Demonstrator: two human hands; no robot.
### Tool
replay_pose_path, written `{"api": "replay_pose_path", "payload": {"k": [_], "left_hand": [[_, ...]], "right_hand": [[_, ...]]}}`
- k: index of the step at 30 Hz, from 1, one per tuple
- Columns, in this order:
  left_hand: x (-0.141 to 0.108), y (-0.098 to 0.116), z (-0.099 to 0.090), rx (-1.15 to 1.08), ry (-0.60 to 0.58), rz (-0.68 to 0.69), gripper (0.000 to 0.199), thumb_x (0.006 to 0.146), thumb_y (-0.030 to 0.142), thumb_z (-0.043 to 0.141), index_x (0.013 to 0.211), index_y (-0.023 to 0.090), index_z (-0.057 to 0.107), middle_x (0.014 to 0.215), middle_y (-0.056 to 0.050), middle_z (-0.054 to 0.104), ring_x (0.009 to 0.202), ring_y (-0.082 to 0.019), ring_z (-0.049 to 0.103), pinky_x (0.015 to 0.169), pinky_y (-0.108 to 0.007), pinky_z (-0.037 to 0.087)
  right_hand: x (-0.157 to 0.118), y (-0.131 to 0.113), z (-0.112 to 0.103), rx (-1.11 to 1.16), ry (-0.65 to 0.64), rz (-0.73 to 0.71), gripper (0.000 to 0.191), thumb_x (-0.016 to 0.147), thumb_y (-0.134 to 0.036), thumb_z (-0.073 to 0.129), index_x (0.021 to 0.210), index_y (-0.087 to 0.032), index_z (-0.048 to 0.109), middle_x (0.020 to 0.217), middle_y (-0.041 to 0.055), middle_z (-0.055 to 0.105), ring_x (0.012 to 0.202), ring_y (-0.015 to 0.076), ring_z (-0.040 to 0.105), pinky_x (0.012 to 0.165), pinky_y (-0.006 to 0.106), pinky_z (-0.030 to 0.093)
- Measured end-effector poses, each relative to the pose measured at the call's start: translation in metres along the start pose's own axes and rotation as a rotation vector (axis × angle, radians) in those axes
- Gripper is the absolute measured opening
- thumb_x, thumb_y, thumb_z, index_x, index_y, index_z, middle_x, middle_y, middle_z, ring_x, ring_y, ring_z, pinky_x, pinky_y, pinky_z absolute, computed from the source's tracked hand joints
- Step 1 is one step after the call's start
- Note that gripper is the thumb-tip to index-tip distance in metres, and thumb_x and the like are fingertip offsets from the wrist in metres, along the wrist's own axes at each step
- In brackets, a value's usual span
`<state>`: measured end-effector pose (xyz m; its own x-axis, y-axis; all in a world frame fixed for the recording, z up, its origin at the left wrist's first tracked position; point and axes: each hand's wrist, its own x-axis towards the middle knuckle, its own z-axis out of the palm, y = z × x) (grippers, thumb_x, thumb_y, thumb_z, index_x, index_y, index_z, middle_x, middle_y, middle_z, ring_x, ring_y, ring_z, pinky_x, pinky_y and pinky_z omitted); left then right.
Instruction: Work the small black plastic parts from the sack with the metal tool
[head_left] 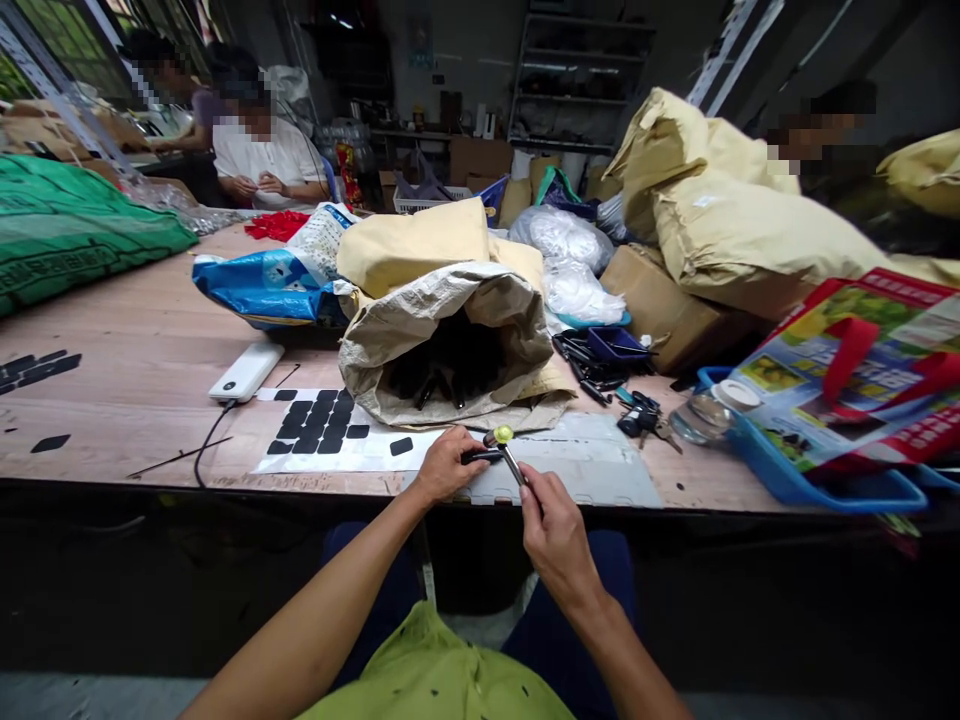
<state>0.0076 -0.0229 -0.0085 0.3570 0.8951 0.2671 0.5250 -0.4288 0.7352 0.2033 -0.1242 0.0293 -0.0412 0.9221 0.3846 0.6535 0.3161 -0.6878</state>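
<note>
Left grip (448,464) holds a black piece (482,455), right grip (553,518) a yellow-tipped tool (514,466); sack (367,348) at twelve o'clock. Keeping the piece steady should help.

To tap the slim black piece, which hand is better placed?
Probably the right hand: it grips the silvery-handled hammer with the yellow-faced head, close to the slim black piece, which the left hand holds.

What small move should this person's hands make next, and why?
Probably a light tap on the black piece. The left hand holds it near the front of the table, and the right hand grips what looks like a small hammer, its yellow head close beside the piece.
</note>
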Motion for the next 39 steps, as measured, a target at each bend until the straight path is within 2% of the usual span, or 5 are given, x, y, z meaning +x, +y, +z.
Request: {"api": "replay_pose_path", "payload": {"k": [16, 21, 26, 31, 39], "left_hand": [[0.0, -0.005, 0.004, -0.014, 0.021, -0.006, 0.022, 0.08, 0.025, 0.075, 0.101, 0.024, 0.08, 0.086, -0.003, 0.061, 0.088, -0.019, 0.058, 0.08, -0.031, 0.047], [-0.001, 0.0, 0.0, -0.023, 0.007, -0.025, 0.022, 0.08, 0.026, 0.073, 0.101, 0.022, 0.079, 0.088, -0.003, 0.063, 0.089, -0.02, 0.059, 0.08, -0.032, 0.047], [-0.001, 0.003, -0.001, -0.025, 0.014, -0.029, 0.022, 0.077, 0.021, 0.073, 0.098, 0.021, 0.078, 0.086, -0.003, 0.061, 0.088, -0.02, 0.059, 0.078, -0.032, 0.047], [-0.002, 0.005, 0.0, -0.003, 0.026, -0.034, 0.018, 0.077, 0.021, 0.072, 0.094, 0.021, 0.077, 0.085, -0.003, 0.06, 0.088, -0.021, 0.057, 0.079, -0.032, 0.045], [-0.006, 0.016, -0.012, -0.009, 0.004, 0.053, 0.017, 0.089, 0.029, 0.067, 0.102, 0.019, 0.072, 0.092, -0.005, 0.064, 0.091, -0.021, 0.057, 0.083, -0.033, 0.044]], "right_hand": [[-0.01, 0.012, 0.007, -0.149, 0.053, -0.034, 0.035, 0.102, -0.026, 0.041, 0.13, -0.024, 0.063, 0.098, 0.0089, 0.063, 0.087, 0.0214, 0.065, 0.08, 0.034, 0.056], [0.019, 0.029, -0.012, -0.173, 0.131, 0.047, 0.033, 0.1, -0.027, 0.045, 0.126, -0.021, 0.064, 0.105, 0.0094, 0.065, 0.099, 0.0222, 0.063, 0.089, 0.036, 0.052], [0.056, 0.069, -0.029, -0.488, 0.092, 0.161, 0.034, 0.095, -0.024, 0.048, 0.122, -0.021, 0.068, 0.097, 0.0071, 0.062, 0.086, 0.0207, 0.058, 0.076, 0.033, 0.046], [0.081, 0.094, -0.018, -0.688, 0.048, 0.055, 0.036, 0.093, -0.018, 0.05, 0.124, -0.019, 0.069, 0.094, 0.0081, 0.061, 0.089, 0.0219, 0.053, 0.078, 0.033, 0.039], [0.088, 0.095, 0.002, -0.87, 0.09, 0.082, 0.028, 0.096, -0.031, 0.055, 0.119, -0.021, 0.067, 0.098, 0.0076, 0.06, 0.09, 0.0219, 0.049, 0.072, 0.032, 0.029]]}}
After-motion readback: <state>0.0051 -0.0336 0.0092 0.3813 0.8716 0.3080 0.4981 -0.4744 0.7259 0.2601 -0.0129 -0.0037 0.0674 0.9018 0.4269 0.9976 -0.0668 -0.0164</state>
